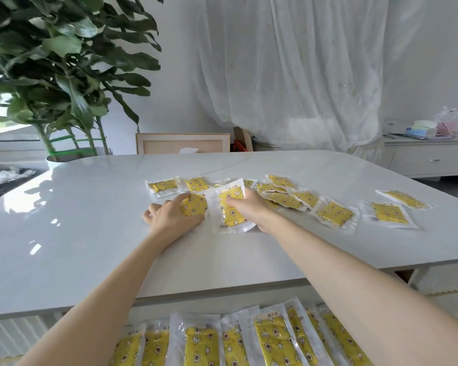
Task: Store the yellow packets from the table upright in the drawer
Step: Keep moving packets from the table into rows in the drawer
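Observation:
Several yellow packets in clear wrappers lie scattered across the white table [90, 233], from the middle [162, 186] out to the right [388, 214]. My right hand [249, 210] grips one packet [232, 210] and tilts it up off the table. My left hand [171, 216] lies flat with its fingers spread on another packet [195, 206] beside it. Below the table's front edge, the drawer holds a row of packets standing upright [201, 344].
A large potted plant [58, 75] stands beyond the far left corner. A framed panel [181, 143] leans behind the table. At the right, a white sideboard [431, 157] carries boxes and bags. White curtains hang at the back.

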Demonstrator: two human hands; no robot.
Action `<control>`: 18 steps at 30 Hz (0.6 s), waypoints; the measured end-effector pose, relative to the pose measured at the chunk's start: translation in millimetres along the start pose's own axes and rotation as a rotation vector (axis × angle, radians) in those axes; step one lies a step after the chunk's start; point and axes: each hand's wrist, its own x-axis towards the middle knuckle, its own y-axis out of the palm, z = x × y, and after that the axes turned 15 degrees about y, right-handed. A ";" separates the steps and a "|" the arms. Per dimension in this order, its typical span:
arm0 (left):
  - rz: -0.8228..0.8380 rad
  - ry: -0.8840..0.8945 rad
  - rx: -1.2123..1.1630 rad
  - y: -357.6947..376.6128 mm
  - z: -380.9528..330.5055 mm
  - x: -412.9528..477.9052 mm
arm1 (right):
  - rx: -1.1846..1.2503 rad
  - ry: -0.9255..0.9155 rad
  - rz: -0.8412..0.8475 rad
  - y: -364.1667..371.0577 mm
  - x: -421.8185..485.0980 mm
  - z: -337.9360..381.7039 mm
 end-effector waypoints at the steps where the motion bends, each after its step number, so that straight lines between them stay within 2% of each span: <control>1: -0.005 -0.007 -0.032 -0.8 0.0 -0.7 | -0.101 -0.021 0.010 2.0 -3.7 -0.9; 3: -0.035 -0.031 -0.092 -2.5 0.2 -1.7 | -0.238 -0.047 0.015 2.6 -8.4 -3.2; 7: -0.158 -0.071 -0.251 -8.1 4.9 -7.9 | -0.305 -0.105 0.054 -4.6 -18.3 -6.0; 11: -0.262 -0.043 -0.709 -23.7 7.1 -28.5 | -0.341 -0.118 0.106 -11.9 -35.0 -10.0; 14: -0.314 -0.098 -1.006 -36.9 9.9 -47.8 | -0.354 -0.129 0.235 -17.5 -49.4 -6.1; 18: -0.234 -0.163 -1.057 -51.7 10.0 -65.9 | -0.389 -0.041 0.413 -29.7 -68.3 5.6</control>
